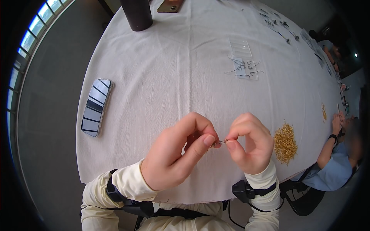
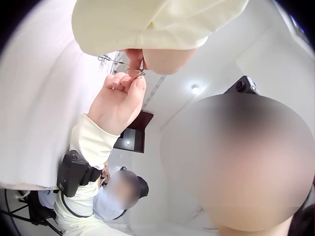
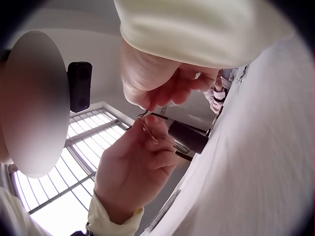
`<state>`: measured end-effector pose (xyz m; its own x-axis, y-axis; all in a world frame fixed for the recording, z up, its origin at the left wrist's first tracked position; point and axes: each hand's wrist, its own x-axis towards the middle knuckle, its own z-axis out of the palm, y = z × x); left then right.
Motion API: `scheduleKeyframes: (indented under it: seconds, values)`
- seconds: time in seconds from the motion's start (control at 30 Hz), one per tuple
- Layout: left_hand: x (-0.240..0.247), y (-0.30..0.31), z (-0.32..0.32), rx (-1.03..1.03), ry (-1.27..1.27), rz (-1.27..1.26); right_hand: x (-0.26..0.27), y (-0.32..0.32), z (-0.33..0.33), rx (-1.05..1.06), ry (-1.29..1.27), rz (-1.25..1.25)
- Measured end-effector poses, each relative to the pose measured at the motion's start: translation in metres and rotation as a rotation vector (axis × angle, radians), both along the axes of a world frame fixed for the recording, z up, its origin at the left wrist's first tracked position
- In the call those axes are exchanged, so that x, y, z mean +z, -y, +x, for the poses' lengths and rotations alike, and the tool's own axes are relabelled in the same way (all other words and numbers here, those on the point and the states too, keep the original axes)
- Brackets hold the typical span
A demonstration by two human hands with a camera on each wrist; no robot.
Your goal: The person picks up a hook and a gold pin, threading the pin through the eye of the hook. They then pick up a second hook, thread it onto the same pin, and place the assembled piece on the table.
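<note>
Above the near part of the table, my left hand (image 1: 173,150) and right hand (image 1: 250,144) meet almost fingertip to fingertip. Between them is a small dark metal hook (image 1: 222,142), pinched by the thumb and index finger of each hand. A thin gold-coloured metal piece (image 3: 149,132) lies against the left fingers in the right wrist view. The left wrist view shows thin dark ends at the fingertips; much of the hook is hidden by the fingers. To the right of my right hand lies a pile of small gold-coloured metal pieces (image 1: 285,143).
A clear compartment box (image 1: 252,77) with several dark hooks and wires lies farther back. One phone (image 1: 96,107) lies left, another (image 1: 170,5) at the far edge beside a dark cup (image 1: 137,15). Gold-coloured loops (image 1: 324,112) lie right, near another person's hands (image 1: 338,122).
</note>
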<state>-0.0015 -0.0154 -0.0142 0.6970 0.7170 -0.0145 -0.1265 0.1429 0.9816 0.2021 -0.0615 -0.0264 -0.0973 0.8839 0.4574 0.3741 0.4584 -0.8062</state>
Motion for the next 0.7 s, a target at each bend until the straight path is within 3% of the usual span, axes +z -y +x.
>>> scheduleKeyframes:
  seconds: [0.17, 0.7]
  values:
    - [-0.002, 0.0022, 0.0004, 0.048, -0.017, 0.087, 0.0006, 0.0007, -0.0024, -0.089, -0.007, -0.058]
    - [-0.0066, 0.0058, 0.0042, 0.165, -0.076, 0.119, -0.0008, 0.0016, -0.0068, -0.095, 0.003, -0.086]
